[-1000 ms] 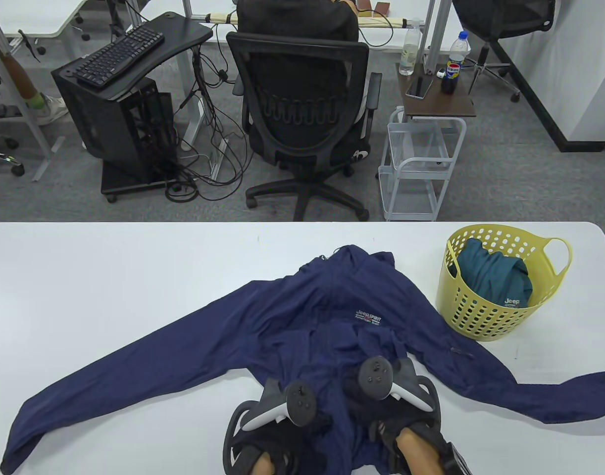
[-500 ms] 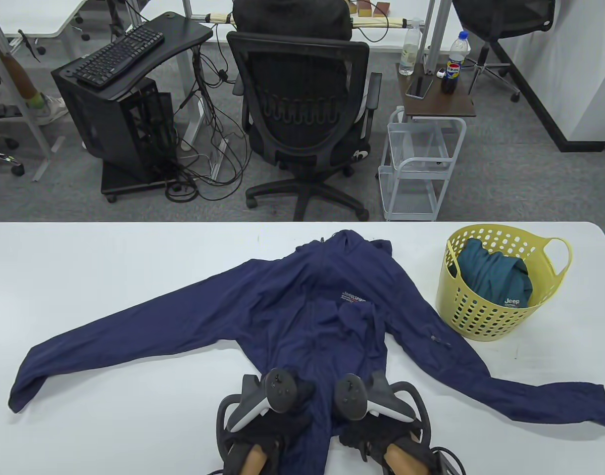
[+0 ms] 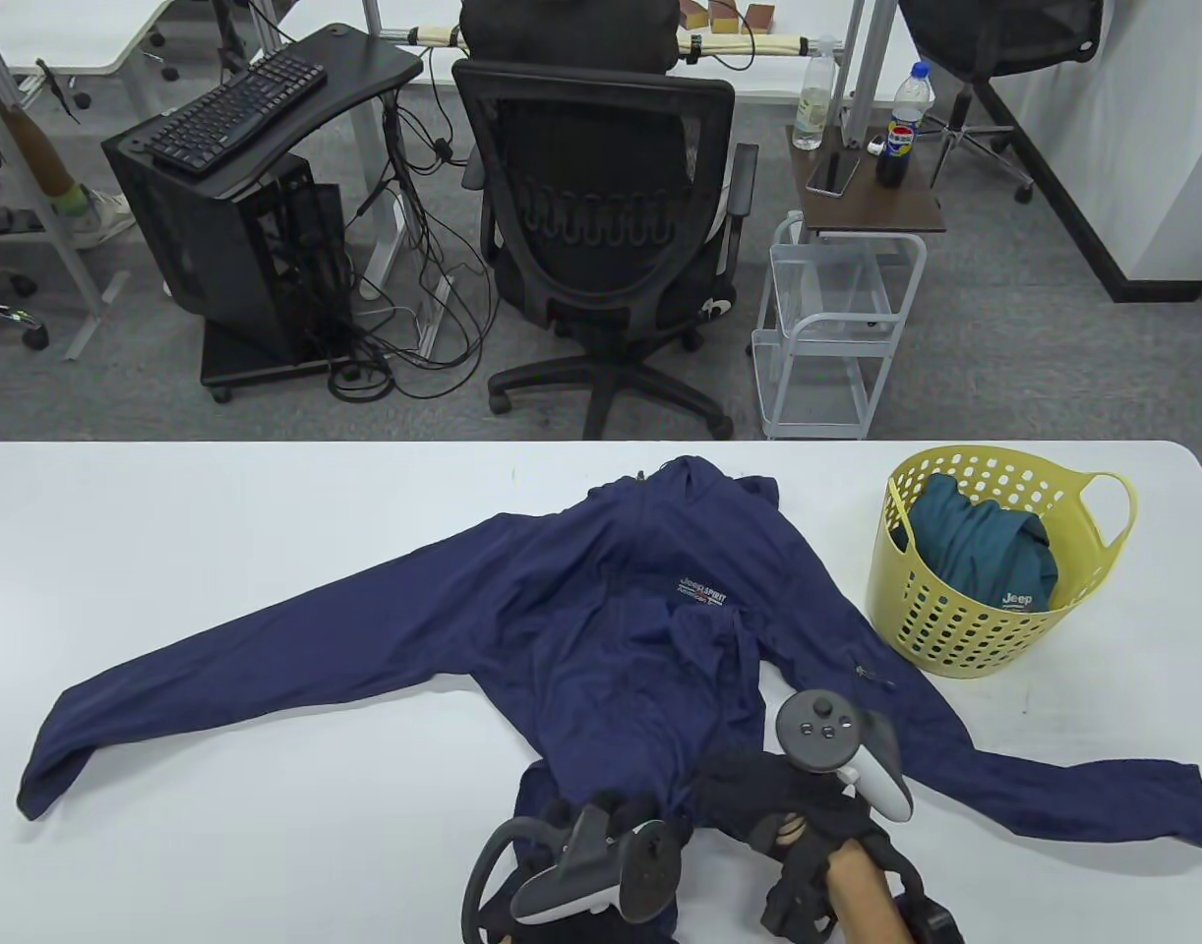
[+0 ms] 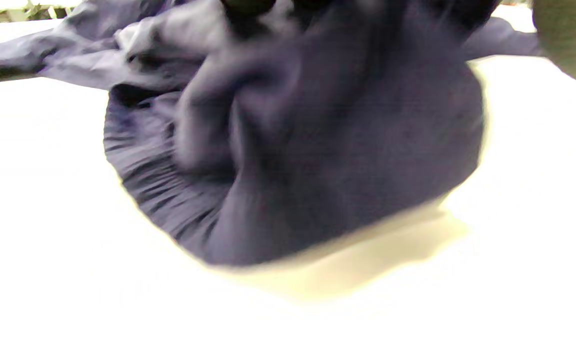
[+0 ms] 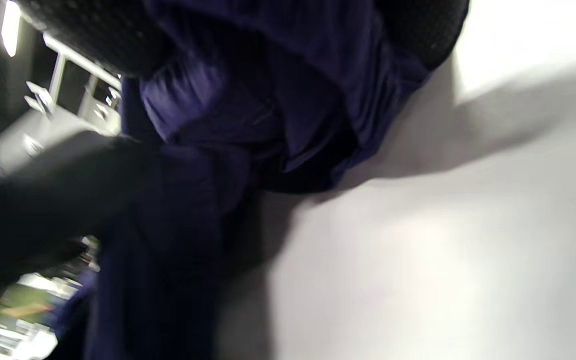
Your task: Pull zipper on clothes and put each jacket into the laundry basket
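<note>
A navy jacket (image 3: 640, 629) lies face up on the white table (image 3: 217, 531), sleeves spread left and right, a white logo on its chest. Both hands are at its near hem. My left hand (image 3: 606, 821) grips the bunched hem, which the blurred left wrist view shows as gathered navy fabric (image 4: 318, 150). Just to the right, my right hand (image 3: 749, 796) holds the hem too; in the right wrist view the cloth (image 5: 228, 100) hangs between the black gloved fingers (image 5: 428, 30). The zipper itself cannot be made out. The yellow laundry basket (image 3: 965, 639) stands at the right, apart from both hands.
A teal jacket (image 3: 975, 551) lies inside the basket. Beyond the table's far edge stand an office chair (image 3: 601, 226) with a person sitting in it, a small white cart (image 3: 827, 334) and a computer stand (image 3: 237, 226). Bare table shows to the left and along the back.
The jacket slid left and away, then stayed put. My left hand has dropped toward the near edge and rolled over. My right hand has shifted right, its tracker now raised.
</note>
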A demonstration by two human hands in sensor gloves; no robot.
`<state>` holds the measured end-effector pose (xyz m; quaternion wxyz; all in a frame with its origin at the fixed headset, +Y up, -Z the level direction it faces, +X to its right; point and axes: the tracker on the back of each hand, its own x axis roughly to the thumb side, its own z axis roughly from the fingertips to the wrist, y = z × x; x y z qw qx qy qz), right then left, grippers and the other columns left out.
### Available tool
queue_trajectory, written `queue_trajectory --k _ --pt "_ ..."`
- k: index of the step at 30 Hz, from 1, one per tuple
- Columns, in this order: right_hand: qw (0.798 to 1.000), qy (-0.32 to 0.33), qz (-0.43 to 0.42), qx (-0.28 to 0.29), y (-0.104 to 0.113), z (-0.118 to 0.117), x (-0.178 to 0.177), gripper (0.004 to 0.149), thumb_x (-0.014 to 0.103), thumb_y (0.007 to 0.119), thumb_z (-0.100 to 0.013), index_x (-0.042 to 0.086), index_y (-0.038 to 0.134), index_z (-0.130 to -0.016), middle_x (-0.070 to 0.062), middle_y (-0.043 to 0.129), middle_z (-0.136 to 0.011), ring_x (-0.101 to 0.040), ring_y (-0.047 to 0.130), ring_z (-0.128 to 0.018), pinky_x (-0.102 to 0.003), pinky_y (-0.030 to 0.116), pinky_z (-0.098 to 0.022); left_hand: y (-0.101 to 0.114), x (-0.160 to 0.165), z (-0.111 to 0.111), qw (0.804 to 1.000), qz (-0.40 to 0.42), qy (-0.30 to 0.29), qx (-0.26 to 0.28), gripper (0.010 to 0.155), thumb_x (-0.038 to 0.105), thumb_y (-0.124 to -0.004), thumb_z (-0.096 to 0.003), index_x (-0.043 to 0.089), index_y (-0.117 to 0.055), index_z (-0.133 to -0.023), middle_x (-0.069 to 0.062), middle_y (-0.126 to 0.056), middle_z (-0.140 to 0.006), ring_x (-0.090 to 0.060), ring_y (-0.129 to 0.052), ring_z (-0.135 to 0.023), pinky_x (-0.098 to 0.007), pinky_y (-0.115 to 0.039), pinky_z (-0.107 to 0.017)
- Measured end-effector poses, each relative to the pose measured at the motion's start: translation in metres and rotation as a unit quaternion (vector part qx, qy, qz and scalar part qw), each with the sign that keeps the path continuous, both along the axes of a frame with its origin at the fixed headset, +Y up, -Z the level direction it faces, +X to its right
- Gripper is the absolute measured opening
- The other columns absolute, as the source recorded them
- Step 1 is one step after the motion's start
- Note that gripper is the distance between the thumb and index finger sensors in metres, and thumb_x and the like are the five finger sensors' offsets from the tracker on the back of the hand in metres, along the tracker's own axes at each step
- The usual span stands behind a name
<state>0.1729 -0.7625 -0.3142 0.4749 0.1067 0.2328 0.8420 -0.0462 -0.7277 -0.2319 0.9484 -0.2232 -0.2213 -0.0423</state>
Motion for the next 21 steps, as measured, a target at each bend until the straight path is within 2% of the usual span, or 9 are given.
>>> queue_trajectory --k 4,8,10,11,12,14,15,18,21 --pt "0.990 -0.035 -0.131 -0.038 -0.007 -0.004 0.019 0.039 0.047 0.072 -0.054 0.022 0.093 -0.076 -0.001 0.088 -0.094 -0.037 0.080 -0.085 -0.057 0.064 -0.064 -0.006 -0.006 -0.008 0.999 -0.011 0.030 0.001 0.117 0.071 -0.086 -0.0231 0.040 -0.003 -0.099 0.007 -0.014 -0.122 -0.030 -0.029 -0.111 -0.068 -0.034 -0.074" --pt "0.968 -0.035 -0.240 -0.061 -0.009 -0.006 0.031 0.039 0.048 0.071 -0.054 0.022 0.093 -0.073 0.000 0.088 -0.094 -0.037 0.079 -0.087 -0.058 0.063 -0.065 -0.013 -0.012 -0.018 0.996 -0.024 0.076 0.038 0.111 0.063 -0.088 -0.0282 0.041 -0.006 -0.100 0.009 -0.029 -0.122 -0.029 -0.041 -0.110 -0.067 -0.038 -0.074" --pt "0.959 -0.031 -0.275 -0.065 -0.009 -0.006 0.037 0.040 0.049 0.070 -0.055 0.022 0.093 -0.073 0.000 0.087 -0.094 -0.037 0.079 -0.088 -0.058 0.063 -0.065 -0.012 -0.016 -0.024 0.992 -0.017 0.098 0.083 0.096 0.055 -0.088 -0.0318 0.051 -0.022 -0.101 0.015 -0.049 -0.118 -0.025 -0.057 -0.106 -0.063 -0.045 -0.074" --pt "0.956 -0.032 -0.284 -0.065 -0.009 -0.006 0.040 0.040 0.050 0.069 -0.055 0.023 0.093 -0.072 0.001 0.087 -0.095 -0.037 0.078 -0.088 -0.058 0.062 -0.066 -0.010 -0.020 -0.026 0.988 -0.003 0.112 0.106 0.082 0.053 -0.086 -0.0336 0.054 -0.040 -0.101 0.017 -0.059 -0.115 -0.023 -0.063 -0.104 -0.062 -0.048 -0.074" --pt "0.954 -0.035 -0.291 -0.064 -0.009 -0.007 0.042 0.040 0.051 0.069 -0.056 0.023 0.092 -0.072 0.001 0.087 -0.095 -0.036 0.078 -0.089 -0.058 0.062 -0.066 -0.008 -0.023 -0.028 0.984 0.010 0.126 0.127 0.067 0.051 -0.084 -0.0347 0.054 -0.059 -0.097 0.018 -0.071 -0.109 -0.022 -0.071 -0.100 -0.062 -0.052 -0.073" --pt "0.954 -0.058 -0.288 -0.060 -0.009 -0.006 0.051 0.040 0.051 0.069 -0.056 0.023 0.092 -0.072 0.001 0.087 -0.094 -0.037 0.078 -0.089 -0.058 0.062 -0.066 0.002 -0.043 -0.033 0.968 0.085 0.160 0.174 0.052 0.053 -0.077 -0.0366 0.053 -0.075 -0.088 0.021 -0.084 -0.099 -0.018 -0.081 -0.094 -0.060 -0.058 -0.072" --pt "0.955 -0.064 -0.286 -0.054 -0.009 -0.006 0.055 0.040 0.052 0.068 -0.056 0.024 0.092 -0.072 0.002 0.087 -0.094 -0.036 0.078 -0.088 -0.058 0.062 -0.066 0.005 -0.052 -0.035 0.959 0.129 0.181 0.177 0.049 0.055 -0.075 -0.0368 0.052 -0.077 -0.086 0.021 -0.087 -0.097 -0.017 -0.083 -0.093 -0.060 -0.060 -0.070" --pt "0.949 -0.090 -0.298 -0.036 -0.005 -0.006 0.067 0.040 0.054 0.068 -0.057 0.026 0.090 -0.075 0.002 0.087 -0.095 -0.037 0.080 -0.088 -0.061 0.060 -0.067 0.013 -0.096 -0.038 0.878 0.347 0.290 0.155 0.049 0.055 -0.071 -0.0384 0.049 -0.077 -0.087 0.018 -0.089 -0.093 -0.018 -0.091 -0.087 -0.061 -0.067 -0.066" --pt "0.956 -0.093 -0.277 -0.013 0.005 -0.005 0.070 0.039 0.053 0.070 -0.057 0.028 0.086 -0.083 -0.002 0.086 -0.094 -0.026 0.094 -0.071 -0.058 0.065 -0.064 0.016 -0.125 -0.041 0.809 0.491 0.304 0.109 0.049 0.049 -0.071 -0.0412 0.048 -0.073 -0.091 0.015 -0.090 -0.090 -0.012 -0.102 -0.064 -0.056 -0.073 -0.063"
